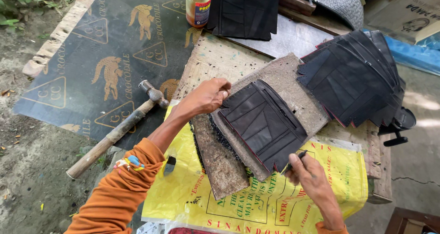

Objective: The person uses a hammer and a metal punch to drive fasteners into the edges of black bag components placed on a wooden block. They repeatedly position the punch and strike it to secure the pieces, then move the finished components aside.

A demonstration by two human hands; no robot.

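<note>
Pinning down a stitched black leather panel (263,124) on a rough grey board (293,85).

Pressing with the left hand (207,96), fingers curled onto the panel's corner at ten o'clock; gripping a slim dark tool (295,159) in the right hand (309,172), tip touching the panel's jagged edge at five o'clock. Lying at two o'clock, a fanned stack of matching panels (355,78); at nine o'clock, a wooden-handled hammer (117,130); underneath, a crinkled yellow plastic sack (256,202).
</note>
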